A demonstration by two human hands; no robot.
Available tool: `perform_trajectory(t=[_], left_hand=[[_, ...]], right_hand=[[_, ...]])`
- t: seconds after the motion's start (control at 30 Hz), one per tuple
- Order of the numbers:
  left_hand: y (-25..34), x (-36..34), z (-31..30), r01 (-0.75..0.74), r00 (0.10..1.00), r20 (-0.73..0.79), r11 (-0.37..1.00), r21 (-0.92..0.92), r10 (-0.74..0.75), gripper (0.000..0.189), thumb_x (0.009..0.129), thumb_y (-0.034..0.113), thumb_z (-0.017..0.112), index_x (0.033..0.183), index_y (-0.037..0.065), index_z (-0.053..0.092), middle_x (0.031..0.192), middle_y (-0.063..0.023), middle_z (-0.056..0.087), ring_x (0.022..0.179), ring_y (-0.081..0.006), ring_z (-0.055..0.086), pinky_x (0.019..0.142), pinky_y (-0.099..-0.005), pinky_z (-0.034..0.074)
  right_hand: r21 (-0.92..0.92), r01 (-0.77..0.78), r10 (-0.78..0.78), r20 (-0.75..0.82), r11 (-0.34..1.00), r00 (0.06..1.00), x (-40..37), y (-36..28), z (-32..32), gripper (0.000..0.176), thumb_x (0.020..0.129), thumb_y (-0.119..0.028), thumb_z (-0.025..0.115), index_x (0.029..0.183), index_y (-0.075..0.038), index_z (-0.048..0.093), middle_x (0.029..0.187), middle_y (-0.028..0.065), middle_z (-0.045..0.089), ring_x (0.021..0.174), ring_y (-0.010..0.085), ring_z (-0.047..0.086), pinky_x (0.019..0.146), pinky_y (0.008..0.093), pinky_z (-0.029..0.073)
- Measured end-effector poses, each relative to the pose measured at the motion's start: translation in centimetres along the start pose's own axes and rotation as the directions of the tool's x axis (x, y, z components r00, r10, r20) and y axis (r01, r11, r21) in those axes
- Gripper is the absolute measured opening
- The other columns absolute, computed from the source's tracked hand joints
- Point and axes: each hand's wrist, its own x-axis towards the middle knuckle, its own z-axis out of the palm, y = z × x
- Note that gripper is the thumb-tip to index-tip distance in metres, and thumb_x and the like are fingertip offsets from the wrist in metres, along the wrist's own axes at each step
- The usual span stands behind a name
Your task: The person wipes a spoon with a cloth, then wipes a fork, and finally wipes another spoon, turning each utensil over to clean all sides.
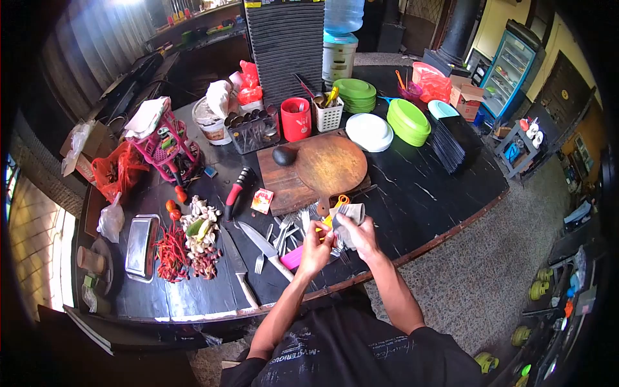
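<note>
Head view: the right hand [358, 233] is closed on a grey cloth [349, 215], held above the near edge of the desk [425, 193]. The left hand [315, 249] is curled shut just beside the cloth. The item in its grip is too small to identify. Forks [278, 237] and a knife [263, 242] lie on the desk just left of the hands. A round wooden board [330, 164] lies beyond the cloth.
</note>
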Motion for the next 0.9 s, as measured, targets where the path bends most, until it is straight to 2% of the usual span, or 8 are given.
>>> perform_trajectory(t=[0.1,0.33,0.5,0.63,0.7,0.8,0.83,0.9], left_hand=[[-1.5,-0.1,-0.7,-0.133,0.991,0.012,0.986,0.099,0.132,0.022,0.099,-0.002,0.05,0.109,0.009,0.034,0.078,-0.0052,0.054,0.064,-0.0097,0.049,0.052,-0.0245,0.039],[-0.3,-0.9,-1.8,-0.006,0.998,0.063,0.996,-0.091,0.011,0.024,0.101,0.001,0.048,0.112,0.015,0.032,0.072,-0.0048,0.053,0.052,-0.0082,0.041,0.043,-0.0231,0.03],[-0.4,-0.6,-2.7,0.034,0.997,-0.06,0.965,-0.259,-0.051,0.02,0.102,0.005,0.048,0.105,0.016,0.031,0.072,-0.0057,0.056,0.046,-0.0075,0.038,0.039,-0.0224,0.026],[0.5,-0.8,-2.2,0.035,0.996,-0.076,0.984,-0.173,-0.048,0.025,0.101,0.005,0.051,0.103,0.015,0.028,0.068,-0.0065,0.058,0.045,-0.0076,0.041,0.038,-0.0222,0.027],[-0.2,-1.0,-2.3,0.066,0.996,-0.042,0.977,-0.201,-0.076,0.027,0.1,0.006,0.054,0.105,0.014,0.028,0.079,-0.0099,0.06,0.051,-0.0099,0.049,0.039,-0.0208,0.03],[-0.3,-1.0,-2.0,0.023,0.969,-0.229,0.96,-0.28,-0.09,0.042,0.096,0.007,0.059,0.128,0.009,0.032,0.109,-0.0134,0.052,0.09,-0.0146,0.059,0.062,-0.0239,0.049],[-0.3,-0.9,-2.5,-0.015,0.973,-0.222,0.94,-0.341,-0.065,0.042,0.095,0.009,0.062,0.133,0.006,0.045,0.109,-0.0091,0.052,0.093,-0.0132,0.056,0.072,-0.0271,0.05],[0.4,-0.2,-3.4,-0.043,0.976,-0.214,0.997,-0.058,0.03,0.03,0.093,0.015,0.067,0.121,0.004,0.062,0.102,-0.0046,0.058,0.085,-0.0114,0.055,0.076,-0.0271,0.048]], right_hand=[[0.025,-0.032,0.031,0.026,0.999,0.999,0.8,0.2,-0.5,0.017,0.09,-0.011,0.072,0.106,-0.005,0.068,0.097,0.0,0.069,0.083,0.0076,0.065,0.073,0.0249,0.052],[-0.012,-0.006,0.007,0.106,1.0,0.994,0.2,-0.7,0.2,0.019,0.093,-0.014,0.069,0.11,-0.005,0.068,0.099,0.0009,0.07,0.085,0.009,0.066,0.075,0.0253,0.052],[0.177,0.017,-0.002,-0.082,0.984,0.997,0.5,-0.4,1.1,0.023,0.092,-0.014,0.072,0.112,-0.004,0.066,0.104,0.0019,0.069,0.091,0.0095,0.065,0.08,0.0258,0.052],[0.044,-0.038,0.029,0.201,0.998,0.979,-0.1,0.4,2.1,0.013,0.093,-0.014,0.069,0.1,-0.003,0.066,0.081,0.0007,0.066,0.066,0.0091,0.063,0.059,0.0259,0.051],[-0.039,-0.037,0.043,0.182,0.999,0.982,-0.2,0.8,2.7,0.013,0.096,-0.016,0.066,0.094,-0.003,0.068,0.076,0.0011,0.066,0.061,0.0083,0.06,0.053,0.0266,0.047],[-0.192,0.037,-0.014,0.121,0.981,0.993,0.6,1.9,2.1,0.019,0.094,-0.021,0.068,0.092,-0.002,0.069,0.077,0.0015,0.067,0.064,0.0085,0.061,0.055,0.0279,0.048],[-0.28,0.055,-0.024,0.112,0.958,0.993,0.7,2.2,1.9,0.022,0.092,-0.023,0.069,0.092,-0.002,0.069,0.077,0.0018,0.068,0.066,0.009,0.062,0.058,0.0292,0.049],[-0.365,0.068,-0.034,0.1,0.929,0.994,0.5,2.8,1.7,0.025,0.091,-0.026,0.07,0.093,-0.001,0.07,0.078,0.002,0.068,0.068,0.0095,0.062,0.06,0.0306,0.05]])
